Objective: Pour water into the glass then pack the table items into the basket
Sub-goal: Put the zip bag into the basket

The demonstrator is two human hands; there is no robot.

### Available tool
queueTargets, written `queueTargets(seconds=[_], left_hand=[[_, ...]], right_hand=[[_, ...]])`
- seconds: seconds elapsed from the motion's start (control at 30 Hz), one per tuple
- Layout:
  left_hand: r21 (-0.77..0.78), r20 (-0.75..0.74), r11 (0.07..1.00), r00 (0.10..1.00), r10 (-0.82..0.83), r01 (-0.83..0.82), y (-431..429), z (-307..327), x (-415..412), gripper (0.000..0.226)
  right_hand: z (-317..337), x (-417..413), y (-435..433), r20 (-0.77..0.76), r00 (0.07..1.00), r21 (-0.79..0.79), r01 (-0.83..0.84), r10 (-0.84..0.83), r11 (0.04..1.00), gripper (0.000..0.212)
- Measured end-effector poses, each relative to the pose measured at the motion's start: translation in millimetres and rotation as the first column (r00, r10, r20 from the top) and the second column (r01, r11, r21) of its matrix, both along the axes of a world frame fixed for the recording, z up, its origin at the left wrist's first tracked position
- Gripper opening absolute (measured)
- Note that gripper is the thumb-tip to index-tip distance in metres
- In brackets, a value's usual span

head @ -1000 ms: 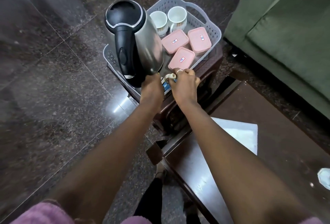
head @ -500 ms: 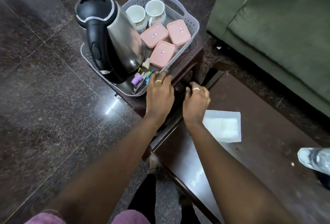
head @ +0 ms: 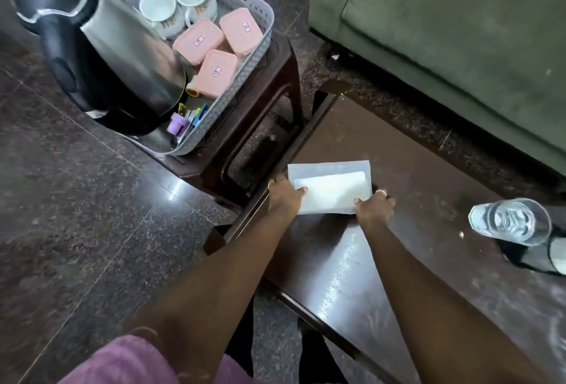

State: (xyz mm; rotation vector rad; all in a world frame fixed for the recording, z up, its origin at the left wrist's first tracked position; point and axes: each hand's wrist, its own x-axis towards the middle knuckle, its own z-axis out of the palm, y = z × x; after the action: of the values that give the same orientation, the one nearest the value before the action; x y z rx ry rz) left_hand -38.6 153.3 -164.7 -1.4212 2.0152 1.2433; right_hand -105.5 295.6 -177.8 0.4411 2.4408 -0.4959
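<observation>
Both my hands are on the flat white packet in its clear plastic wrapper (head: 332,189). My left hand (head: 283,196) pinches its left edge and my right hand (head: 374,209) its near right corner, thumbs on top. The two hands are apart, one at each side. The packet is at the left end of the dark brown wooden surface (head: 428,153); I can't quite tell whether it is lifted or lying flat.

The clear drinking glass (head: 511,222) with water in it stands far to the right on that surface, well apart from my hands.

The grey perforated plastic basket (head: 266,20) sits on a dark brown stool (head: 275,89) just beside the surface. Inside it:
- the steel kettle with black lid and handle (head: 122,55), at the left end
- two white cups (head: 157,8), at the far end
- three pink-lidded rectangular boxes (head: 199,38), packed close together
- a small purple piece (head: 176,123) among bits at the near corner
</observation>
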Motion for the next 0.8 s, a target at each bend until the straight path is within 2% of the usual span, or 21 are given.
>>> queueTargets(seconds=[0.13, 0.23, 0.3, 0.37, 0.5, 0.67, 0.8], left_hand=[[0.090, -0.019, 0.981, 0.985, 0.174, -0.172, 1.9, -7.8, -2.3, 0.063], [0.119, -0.020, 0.963, 0.969, 0.245, -0.241, -1.2, -6.9, -3.6, 0.050], [0.087, -0.035, 0.977, 0.980, 0.197, -0.194, -4.6, -3.5, -7.7, 0.039], [0.012, -0.075, 0.985, 0.982, 0.171, -0.170, -9.4, 2.7, -13.9, 0.036], [-0.121, -0.231, 0.959, 0.947, 0.224, -0.256, -25.7, 29.3, -31.1, 0.032], [-0.168, -0.473, 0.839, 0.789, 0.392, -0.517, -65.9, 72.0, -47.0, 0.028], [-0.046, -0.611, 0.691, 0.567, 0.552, -0.722, -106.3, 94.5, -53.8, 0.035]], right_hand=[[-9.5, -2.3, 6.3, 0.009, 1.000, -0.017, -0.018, 0.019, 1.000, 0.054], [-12.1, -6.6, 7.4, -0.003, 0.987, -0.174, 0.158, -0.161, 0.972, 0.036], [-8.1, -10.7, 4.4, 0.006, 0.956, -0.319, 0.279, -0.292, 0.906, 0.027], [1.2, -17.7, -4.3, -0.008, 0.937, -0.425, 0.313, -0.349, 0.849, 0.027], [35.3, -40.6, -35.7, -0.148, 0.933, -0.570, 0.191, -0.328, 0.799, 0.027], [87.5, -73.6, -98.1, -0.297, 0.898, -0.683, 0.039, -0.325, 0.729, 0.030], [117.2, -91.2, -158.2, -0.365, 0.905, -0.708, -0.117, -0.219, 0.696, 0.031]])
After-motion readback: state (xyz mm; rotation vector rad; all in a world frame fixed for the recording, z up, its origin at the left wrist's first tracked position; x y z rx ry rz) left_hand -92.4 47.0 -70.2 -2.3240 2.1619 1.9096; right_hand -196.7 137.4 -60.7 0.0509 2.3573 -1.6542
